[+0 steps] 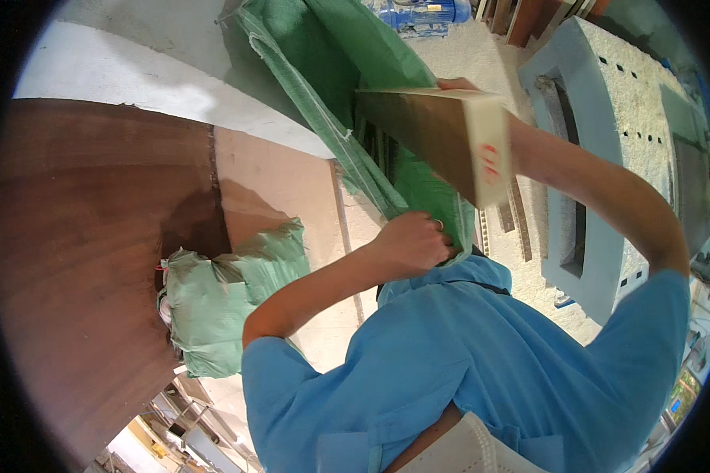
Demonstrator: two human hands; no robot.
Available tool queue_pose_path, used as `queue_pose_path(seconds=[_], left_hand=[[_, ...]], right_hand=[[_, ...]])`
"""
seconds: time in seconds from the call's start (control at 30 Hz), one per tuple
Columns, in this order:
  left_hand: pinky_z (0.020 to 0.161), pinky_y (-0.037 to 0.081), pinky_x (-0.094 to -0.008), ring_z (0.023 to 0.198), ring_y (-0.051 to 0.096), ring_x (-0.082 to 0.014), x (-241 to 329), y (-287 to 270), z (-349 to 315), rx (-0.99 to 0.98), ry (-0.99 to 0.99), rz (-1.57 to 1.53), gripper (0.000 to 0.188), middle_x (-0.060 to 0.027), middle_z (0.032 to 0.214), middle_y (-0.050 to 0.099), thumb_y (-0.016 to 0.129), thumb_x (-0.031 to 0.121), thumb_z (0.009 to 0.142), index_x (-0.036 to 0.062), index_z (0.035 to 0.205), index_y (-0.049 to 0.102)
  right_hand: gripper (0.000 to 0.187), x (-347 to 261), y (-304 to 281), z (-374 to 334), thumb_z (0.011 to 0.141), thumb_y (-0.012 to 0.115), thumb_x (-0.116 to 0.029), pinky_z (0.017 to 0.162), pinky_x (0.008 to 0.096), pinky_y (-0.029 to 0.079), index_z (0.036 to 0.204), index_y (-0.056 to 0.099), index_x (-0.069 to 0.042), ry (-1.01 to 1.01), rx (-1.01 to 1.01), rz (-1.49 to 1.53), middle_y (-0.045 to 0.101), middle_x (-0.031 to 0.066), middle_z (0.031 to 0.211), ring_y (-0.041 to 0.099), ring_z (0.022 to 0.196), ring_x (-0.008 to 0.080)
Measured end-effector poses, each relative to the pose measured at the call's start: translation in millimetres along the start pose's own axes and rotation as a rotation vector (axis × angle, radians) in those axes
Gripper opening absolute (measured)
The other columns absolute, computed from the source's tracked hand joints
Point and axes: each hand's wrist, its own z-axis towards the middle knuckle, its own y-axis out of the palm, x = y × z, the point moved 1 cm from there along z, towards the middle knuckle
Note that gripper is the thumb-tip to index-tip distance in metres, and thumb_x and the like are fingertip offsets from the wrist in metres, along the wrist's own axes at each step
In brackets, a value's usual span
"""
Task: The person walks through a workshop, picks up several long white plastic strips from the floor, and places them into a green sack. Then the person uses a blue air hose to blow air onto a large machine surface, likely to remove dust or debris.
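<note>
A tall green woven sack point(292, 75) gapes in front of me with its mouth turned toward me. My left hand point(416, 244), a ring on one finger, is closed on the near rim of the sack. My right hand point(457, 83) grips the far edge of a flat, boxy slab point(426, 142), with only the fingers showing beyond it. The slab has a brown broad face and a pale end point(491, 154) with red marks. It is tilted, and its far part is inside the sack's mouth. Dark narrow pieces point(380, 150) show within the sack, their kind unclear.
Another green sack point(237, 296), bulging, sits at the left by a large brown panel point(95, 236). To the right stands a blue-grey machine housing point(584, 165) with an opening. A blue motor-like thing point(426, 14) and wooden boards point(528, 20) lie at the back. Narrow strips point(519, 221) rest on the floor.
</note>
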Motion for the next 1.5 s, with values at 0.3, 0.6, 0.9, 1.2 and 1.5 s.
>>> queue_pose_path(seconds=[0.3, 0.6, 0.9, 1.2, 1.5], left_hand=[[0.071, 0.052, -0.0349, 0.078, 0.066, -0.0216, 15.6, -0.2, -16.8, 0.185, -0.06, -0.001, 0.009, -0.0037, 0.075, 0.064, 0.062, 0.012, 0.073, 0.0122, 0.08, 0.067], [0.062, 0.051, -0.0399, 0.066, 0.063, -0.027, 14.4, -4.7, -30.9, 0.135, -0.243, -0.132, 0.004, -0.0095, 0.067, 0.061, 0.063, 0.007, 0.067, 0.006, 0.067, 0.059], [0.063, 0.052, -0.0365, 0.073, 0.066, -0.0254, 11.3, -5.5, -31.8, 0.318, -0.145, -0.155, 0.02, -0.0081, 0.07, 0.064, 0.062, 0.006, 0.067, 0.0058, 0.087, 0.066], [0.059, 0.041, -0.0443, 0.066, 0.056, -0.0343, -1.8, -12.3, 34.3, 0.28, -0.308, -0.167, 0.022, -0.0142, 0.073, 0.059, 0.07, 0.014, 0.068, 0.0013, 0.084, 0.062], [0.096, 0.044, -0.04, 0.11, 0.053, -0.0264, 4.9, 98.2, 73.4, 0.842, -1.48, -0.414, 0.068, -0.024, 0.129, 0.049, 0.075, 0.007, 0.078, -0.0136, 0.132, 0.039]], right_hand=[[0.042, 23.3, -8.3, 152.7, 0.082, 0.062, -0.058, 0.059, 0.0328, 0.05, 0.083, 0.063, -0.016, -0.212, 0.052, -0.032, 0.063, 0.0011, 0.079, 0.058, 0.064, 0.0143], [0.074, 74.1, -9.9, 243.6, 0.096, 0.044, -0.054, 0.109, 0.0455, 0.035, 0.143, 0.037, 0.003, -0.468, 0.627, -0.997, 0.044, 0.0287, 0.141, 0.043, 0.132, 0.0414], [0.044, 16.1, -5.2, 27.4, 0.097, 0.055, -0.038, 0.089, 0.0331, 0.051, 0.121, 0.063, -0.002, -0.868, 0.124, -0.803, 0.069, 0.0109, 0.103, 0.067, 0.095, 0.0205], [0.045, 154.6, -317.2, -101.4, 0.097, 0.054, -0.038, 0.087, 0.0325, 0.051, 0.124, 0.061, -0.003, -0.585, 1.185, -0.26, 0.068, 0.0137, 0.105, 0.065, 0.097, 0.0204], [0.102, 485.0, -597.1, 139.6, 0.07, 0.073, -0.064, 0.105, 0.0475, 0.041, 0.145, 0.037, -0.006, 0.273, 1.0, -0.759, 0.051, 0.0271, 0.136, 0.051, 0.126, 0.0393]])
